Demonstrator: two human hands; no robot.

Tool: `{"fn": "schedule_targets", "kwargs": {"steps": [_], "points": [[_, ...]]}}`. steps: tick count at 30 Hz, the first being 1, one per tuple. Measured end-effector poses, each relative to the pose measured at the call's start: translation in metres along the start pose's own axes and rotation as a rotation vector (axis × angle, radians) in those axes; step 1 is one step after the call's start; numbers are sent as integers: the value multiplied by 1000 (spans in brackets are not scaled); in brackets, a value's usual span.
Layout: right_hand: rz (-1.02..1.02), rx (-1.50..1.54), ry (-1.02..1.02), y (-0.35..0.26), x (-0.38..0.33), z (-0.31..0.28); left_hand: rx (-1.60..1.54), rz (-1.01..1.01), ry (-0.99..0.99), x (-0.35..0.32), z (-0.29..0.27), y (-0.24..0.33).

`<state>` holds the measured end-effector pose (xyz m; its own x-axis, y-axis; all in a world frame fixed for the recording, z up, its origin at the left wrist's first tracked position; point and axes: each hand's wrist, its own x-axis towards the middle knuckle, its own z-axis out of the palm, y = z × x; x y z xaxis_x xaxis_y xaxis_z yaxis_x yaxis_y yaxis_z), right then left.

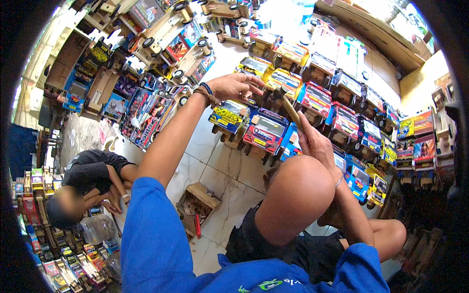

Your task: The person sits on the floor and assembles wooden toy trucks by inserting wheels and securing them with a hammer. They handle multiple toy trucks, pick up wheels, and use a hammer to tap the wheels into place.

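Note:
My left hand (237, 87) reaches out over rows of wooden toy trucks, its fingers stretched and slightly apart, with nothing visible in them. It is nearest to a yellow toy truck (284, 82) and a yellow-and-blue toy truck (229, 115). In my right hand (316, 142) is a hammer (293, 113), gripped by its wooden handle. Its dark head points up and left, close to the yellow truck's front. Below both hands stands a red-and-blue toy truck (264, 131). My raised knee (304, 193) hides part of the nearest row.
On the tiled floor sits a small wooden box (199, 201) of scraps, a red-handled tool (198, 226) at its edge. Stacked toy trucks (146, 115) fill the left. Another person (97, 176) sits there beside a clear plastic container (97, 228). More trucks (424, 149) stand at right.

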<state>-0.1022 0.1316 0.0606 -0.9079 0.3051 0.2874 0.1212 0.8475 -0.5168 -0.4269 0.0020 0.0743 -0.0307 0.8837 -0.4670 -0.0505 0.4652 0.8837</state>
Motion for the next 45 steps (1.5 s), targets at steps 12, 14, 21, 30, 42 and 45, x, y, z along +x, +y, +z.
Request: {"fn": "schedule_targets", "kwargs": {"steps": [12,14,21,30,42,45], "points": [[94,117,57,8,-37,-8,-82,-11,-52,3,35,14],[96,140,82,9,-38,-10,-46,-71,-6,7,39,17],[190,236,59,8,-44,-22,164,-16,-45,37,61,9],[217,192,1,17,-60,-26,350,-222,-228,71,70,-3],[199,320,-205,22,-80,-17,310,-241,-337,93,67,-22],[210,373,-241,26,-83,-13,288,-226,-335,94,67,-24]]}}
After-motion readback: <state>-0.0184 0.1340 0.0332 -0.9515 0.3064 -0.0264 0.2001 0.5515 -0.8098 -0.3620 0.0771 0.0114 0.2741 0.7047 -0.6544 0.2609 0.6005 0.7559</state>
